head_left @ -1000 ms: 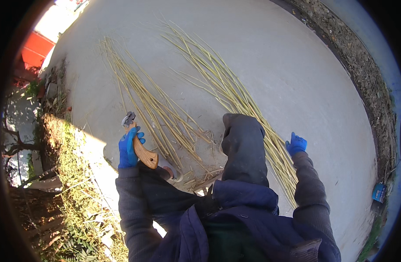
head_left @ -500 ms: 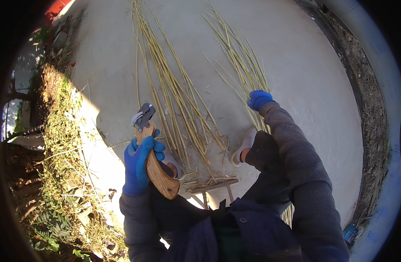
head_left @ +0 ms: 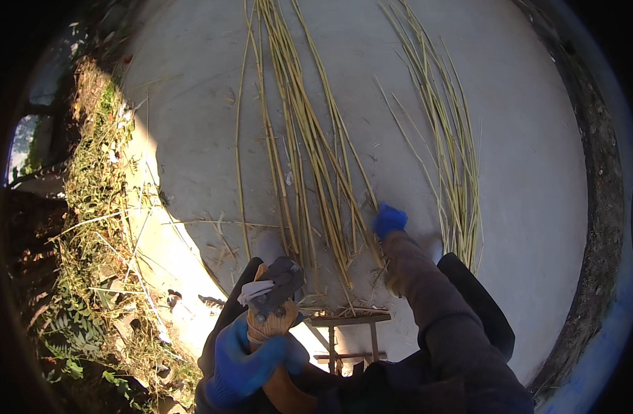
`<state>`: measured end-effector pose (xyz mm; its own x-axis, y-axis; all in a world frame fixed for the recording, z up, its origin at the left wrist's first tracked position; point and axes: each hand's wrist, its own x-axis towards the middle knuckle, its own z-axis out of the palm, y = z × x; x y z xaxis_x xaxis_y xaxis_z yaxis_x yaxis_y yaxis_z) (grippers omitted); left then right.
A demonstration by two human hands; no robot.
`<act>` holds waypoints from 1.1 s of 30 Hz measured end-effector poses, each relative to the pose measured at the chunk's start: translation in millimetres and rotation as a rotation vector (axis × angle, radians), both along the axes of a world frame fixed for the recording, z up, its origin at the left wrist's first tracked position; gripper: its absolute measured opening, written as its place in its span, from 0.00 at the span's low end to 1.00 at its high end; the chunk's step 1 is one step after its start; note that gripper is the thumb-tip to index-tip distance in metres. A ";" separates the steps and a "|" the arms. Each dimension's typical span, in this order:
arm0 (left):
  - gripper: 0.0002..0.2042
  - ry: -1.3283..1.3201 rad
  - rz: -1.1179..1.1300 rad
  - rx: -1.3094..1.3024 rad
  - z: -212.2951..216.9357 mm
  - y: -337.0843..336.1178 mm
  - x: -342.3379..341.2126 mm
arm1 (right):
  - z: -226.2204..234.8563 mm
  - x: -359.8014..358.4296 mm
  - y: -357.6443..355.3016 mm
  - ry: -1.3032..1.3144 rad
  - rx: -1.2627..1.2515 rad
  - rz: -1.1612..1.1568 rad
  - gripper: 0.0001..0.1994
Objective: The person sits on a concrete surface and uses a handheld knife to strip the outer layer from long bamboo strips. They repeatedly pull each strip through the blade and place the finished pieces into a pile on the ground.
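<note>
My left hand (head_left: 244,366), in a blue glove, grips a hand tool (head_left: 271,314) low in front of me. It has a curved wooden handle, a dark metal head with bolts and a pale piece at its side. My right hand (head_left: 390,221), also gloved in blue, reaches down to the right edge of a spread of long yellow-green stalks (head_left: 299,117). Motion blurs its fingers, so I cannot see whether it holds a stalk. A second bundle of thinner stalks (head_left: 451,152) lies on the ground to the right, apart from that hand.
Between my legs stands a small wooden stand (head_left: 351,320), with stalk scraps around it. Sunlit dry cuttings and weeds (head_left: 99,228) line the left side. A strip of dark soil (head_left: 592,186) runs along the right, beside a pale wall. Grey concrete (head_left: 516,103) lies underneath.
My right hand has left the right-hand bundle and moved left and nearer, to the other stalks. My left hand has come lower and closer with the tool. The view has shifted.
</note>
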<state>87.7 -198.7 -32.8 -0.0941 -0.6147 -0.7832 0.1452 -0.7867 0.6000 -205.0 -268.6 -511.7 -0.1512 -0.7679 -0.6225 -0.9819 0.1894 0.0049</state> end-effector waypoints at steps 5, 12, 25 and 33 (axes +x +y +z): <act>0.11 0.011 0.012 0.034 2.6 -3.3 -1.7 | 10.1 -15.2 6.0 -0.141 -0.060 0.032 0.21; 0.07 -0.025 0.105 -0.258 3.5 19.9 5.9 | 152.9 -40.7 -28.7 -0.796 0.202 -0.202 0.15; 0.20 0.010 0.097 -0.599 -19.0 41.1 25.4 | 429.9 -17.5 90.6 -1.370 0.101 -0.271 0.17; 0.15 0.114 -0.393 -0.463 15.7 115.6 -7.0 | 474.1 -8.0 123.9 -1.346 -0.117 -0.148 0.18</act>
<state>80.7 -83.1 -17.0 -0.4499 -0.7907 -0.4152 -0.0189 -0.4563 0.8896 -213.0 -144.7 -37.5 0.4319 -0.8555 -0.2855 -0.1840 0.2264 -0.9565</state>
